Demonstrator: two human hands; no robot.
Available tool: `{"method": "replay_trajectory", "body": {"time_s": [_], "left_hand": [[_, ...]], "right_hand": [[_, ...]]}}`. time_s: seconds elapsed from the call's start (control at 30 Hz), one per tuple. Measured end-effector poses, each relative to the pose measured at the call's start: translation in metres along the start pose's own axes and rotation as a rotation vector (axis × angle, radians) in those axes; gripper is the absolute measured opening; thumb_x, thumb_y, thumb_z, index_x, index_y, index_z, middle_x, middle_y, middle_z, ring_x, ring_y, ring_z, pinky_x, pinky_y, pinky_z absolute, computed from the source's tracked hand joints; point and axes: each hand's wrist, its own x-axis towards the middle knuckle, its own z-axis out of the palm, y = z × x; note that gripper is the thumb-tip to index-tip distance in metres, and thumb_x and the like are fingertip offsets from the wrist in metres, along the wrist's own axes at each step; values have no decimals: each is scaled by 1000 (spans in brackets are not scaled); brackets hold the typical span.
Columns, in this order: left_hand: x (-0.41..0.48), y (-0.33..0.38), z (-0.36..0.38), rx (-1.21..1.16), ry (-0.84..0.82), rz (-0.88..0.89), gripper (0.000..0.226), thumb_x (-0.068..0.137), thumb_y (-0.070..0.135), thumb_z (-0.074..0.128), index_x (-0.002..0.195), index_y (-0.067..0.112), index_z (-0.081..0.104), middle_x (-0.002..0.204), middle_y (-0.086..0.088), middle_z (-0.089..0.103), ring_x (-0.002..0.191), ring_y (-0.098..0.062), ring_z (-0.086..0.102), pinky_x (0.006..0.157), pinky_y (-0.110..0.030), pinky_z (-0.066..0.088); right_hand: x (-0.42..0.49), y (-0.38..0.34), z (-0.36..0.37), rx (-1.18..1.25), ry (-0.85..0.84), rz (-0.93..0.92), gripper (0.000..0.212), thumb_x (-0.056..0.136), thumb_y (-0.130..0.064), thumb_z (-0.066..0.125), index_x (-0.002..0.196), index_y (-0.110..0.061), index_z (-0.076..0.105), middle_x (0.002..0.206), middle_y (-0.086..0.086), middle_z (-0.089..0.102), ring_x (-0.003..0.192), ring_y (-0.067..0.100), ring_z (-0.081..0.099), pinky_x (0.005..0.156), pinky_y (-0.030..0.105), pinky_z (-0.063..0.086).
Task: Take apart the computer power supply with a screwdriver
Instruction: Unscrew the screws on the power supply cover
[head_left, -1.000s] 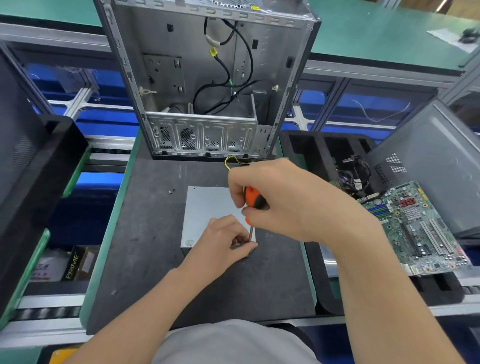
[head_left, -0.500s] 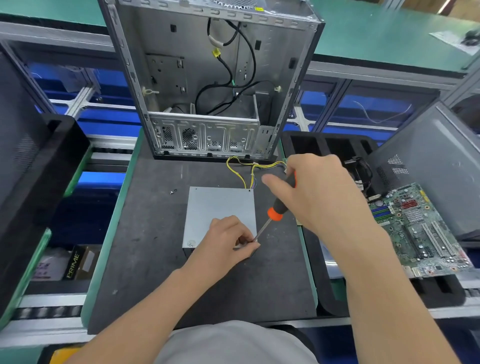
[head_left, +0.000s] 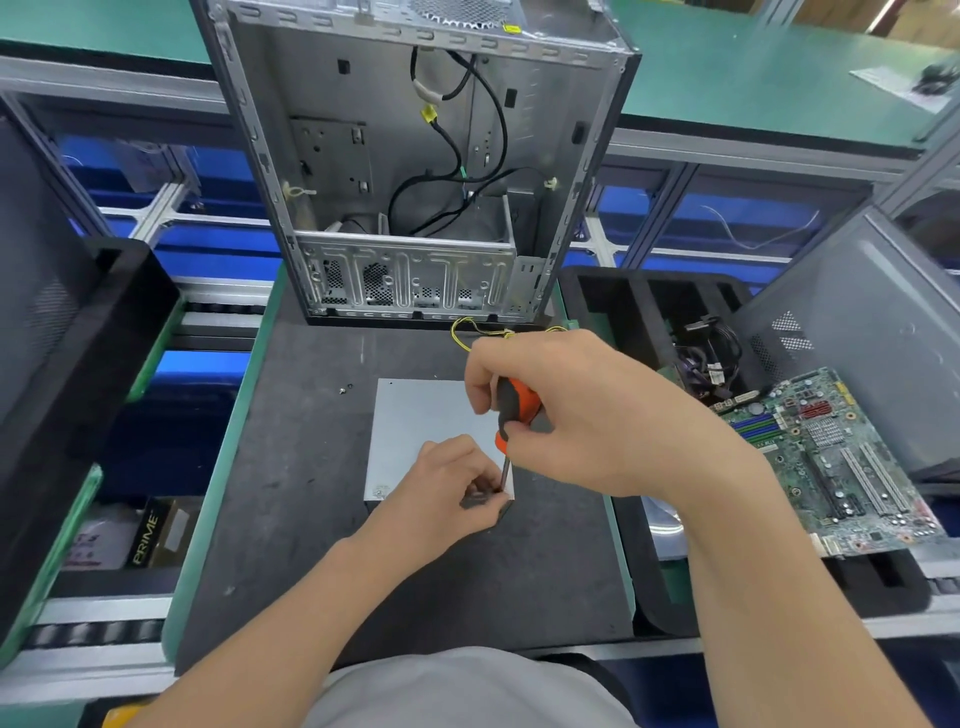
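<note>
Screwdriver (head_left: 514, 410) tip at the power supply (head_left: 426, 431) near-right corner.
Your right hand (head_left: 587, 415) grips the handle, shaft near-upright, corner straight below those fingers. Your left hand (head_left: 447, 488) is nearer and pinches the shaft at its tip.

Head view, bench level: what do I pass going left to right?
Black foam tray → loose screws → power supply → bundle of cables → circuit board.
</note>
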Motion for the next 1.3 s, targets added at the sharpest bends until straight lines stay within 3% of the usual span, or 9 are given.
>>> {"method": "replay_trajectory", "body": {"time_s": [0.07,0.17,0.37,0.5,0.67,0.8,1.3], "left_hand": [[0,3,-3,14,-60,-36,9,96,27,69,96,18,68,96,15,51,95,-8,44,88,-19,40],[4,11,-4,119,-129,-57,17,102,26,58,109,13,65,113,7,53,108,-21,46,97,-21,36],[15,21,0,398,-142,-72,32,108,36,38,128,21,59,134,10,50,121,-8,49,107,-26,28],[10,20,0,234,-52,-29,21,101,20,59,114,10,71,118,-3,63,107,-24,60,101,-37,41],[-3,-1,-10,-9,-150,-22,20,93,29,73,112,29,64,108,21,49,101,-4,48,90,-14,41],[-5,-5,-6,-1,-92,5,25,91,17,74,108,32,65,106,23,50,100,0,50,88,-11,37],[-4,-7,-4,-36,-61,5,24,87,15,75,102,33,67,100,19,53,95,-2,52,86,-11,37]], "right_hand": [[0,2,1,-15,35,13,28,83,-9,67,96,-31,55,78,-11,57,77,10,53,72,43,52],[0,5,-1,-36,55,35,25,83,-14,69,94,-33,56,77,-14,58,77,7,55,71,42,54],[-7,7,-4,-22,126,53,24,80,-16,68,92,-33,55,77,-13,58,76,6,56,65,41,54],[-11,10,-8,-24,176,54,24,78,-16,68,91,-31,56,75,-11,58,74,8,56,63,37,52],[-16,14,-5,-17,206,95,23,78,-17,70,90,-30,56,70,-10,57,75,9,55,61,29,47],[-18,15,-1,2,206,108,23,79,-17,70,91,-30,57,68,-10,56,75,9,56,61,27,46],[-17,16,2,17,184,134,22,82,-17,69,92,-31,56,76,-10,62,75,8,56,62,30,49]]}}
